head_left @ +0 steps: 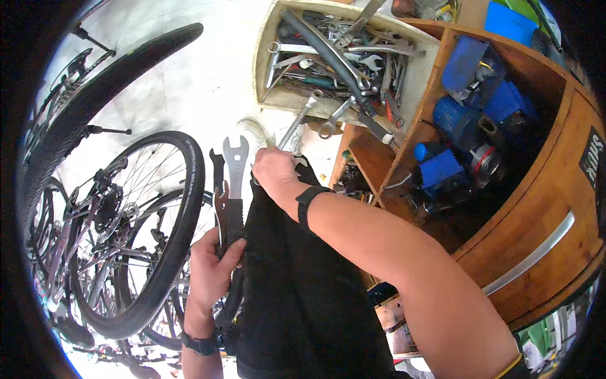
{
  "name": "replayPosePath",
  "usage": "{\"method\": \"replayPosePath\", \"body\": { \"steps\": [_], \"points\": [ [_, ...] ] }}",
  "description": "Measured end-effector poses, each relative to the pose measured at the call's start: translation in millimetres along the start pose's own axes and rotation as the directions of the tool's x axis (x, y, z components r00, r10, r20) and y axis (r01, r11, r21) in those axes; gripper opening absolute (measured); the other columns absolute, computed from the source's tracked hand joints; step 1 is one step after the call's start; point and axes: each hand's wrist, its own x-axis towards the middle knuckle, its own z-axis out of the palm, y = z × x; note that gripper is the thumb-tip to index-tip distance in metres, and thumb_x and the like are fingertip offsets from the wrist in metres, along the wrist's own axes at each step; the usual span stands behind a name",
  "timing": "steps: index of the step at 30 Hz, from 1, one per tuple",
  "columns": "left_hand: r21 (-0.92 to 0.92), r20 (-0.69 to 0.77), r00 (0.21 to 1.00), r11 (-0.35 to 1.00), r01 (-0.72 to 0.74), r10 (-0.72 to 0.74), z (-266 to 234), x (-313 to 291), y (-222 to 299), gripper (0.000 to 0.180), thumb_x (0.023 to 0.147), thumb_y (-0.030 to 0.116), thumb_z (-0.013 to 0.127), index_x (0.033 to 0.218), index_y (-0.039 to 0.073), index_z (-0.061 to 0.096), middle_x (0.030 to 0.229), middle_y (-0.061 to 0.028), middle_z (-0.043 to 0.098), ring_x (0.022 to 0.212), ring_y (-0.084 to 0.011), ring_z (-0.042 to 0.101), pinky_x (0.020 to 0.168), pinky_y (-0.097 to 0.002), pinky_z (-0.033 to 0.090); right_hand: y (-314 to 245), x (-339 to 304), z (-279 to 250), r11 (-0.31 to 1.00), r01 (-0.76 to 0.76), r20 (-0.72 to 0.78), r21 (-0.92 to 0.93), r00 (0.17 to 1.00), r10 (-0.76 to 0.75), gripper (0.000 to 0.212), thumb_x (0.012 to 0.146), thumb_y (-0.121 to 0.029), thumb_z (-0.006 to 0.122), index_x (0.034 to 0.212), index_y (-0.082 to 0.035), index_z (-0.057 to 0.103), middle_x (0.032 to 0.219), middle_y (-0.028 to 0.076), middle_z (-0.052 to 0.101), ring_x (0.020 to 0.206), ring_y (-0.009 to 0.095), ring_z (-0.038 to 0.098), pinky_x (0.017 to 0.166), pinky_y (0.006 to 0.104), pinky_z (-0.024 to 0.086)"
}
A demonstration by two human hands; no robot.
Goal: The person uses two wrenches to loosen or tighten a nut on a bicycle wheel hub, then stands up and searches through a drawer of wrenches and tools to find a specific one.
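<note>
Head view shows at right a wooden cabinet [536,265], at left a bicycle wheel [196,183], and at the top a pale box [418,79] filled with metal tools [328,54]. Below this box, the right hand [274,169] has its grip closed around a long wrench [300,120], its far end pointing toward the box. Lower and more to the left, the left hand [211,265] pinches several flat wrenches [235,167], their open ends standing upward.

Bright light washes a pale, faintly marked floor [211,82] nearly white; bicycles [196,180] crowd the left side, while at right stands a brown wooden cabinet [499,262] with an open compartment [527,155], its front bearing a long silver handle [531,254] and a dark label [594,158]
</note>
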Motion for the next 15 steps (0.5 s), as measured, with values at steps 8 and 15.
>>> {"method": "replayPosePath", "body": {
  "steps": [8,15],
  "points": [
    [-0.036,-0.049,0.999,0.999,-0.016,0.014,-3,-2,8,0.009,0.087,0.005,0.064,0.090,-0.003,0.060,0.068,-0.0004,0.059,0.059,-0.0049,0.052,0.053,-0.0209,0.042,8,-4,15,0.991,0.063,0.113,-0.118,0.992,-0.049,0.017,0.078,-0.019,0.061,0.083,-0.004,0.068,0.082,0.006,0.061,0.067,0.022,0.062,0.037,0.0378,0.037],
    [-0.051,-0.045,0.998,0.998,-0.040,0.038,1,3,-1,0.009,0.087,0.004,0.064,0.089,-0.003,0.060,0.066,-0.0001,0.059,0.056,-0.0048,0.052,0.052,-0.0208,0.041,24,-9,25,0.992,0.125,0.056,-0.028,0.991,-0.123,0.016,0.079,-0.016,0.061,0.084,-0.005,0.072,0.085,0.006,0.062,0.079,0.023,0.064,0.043,0.0419,0.046]
  ]
}}
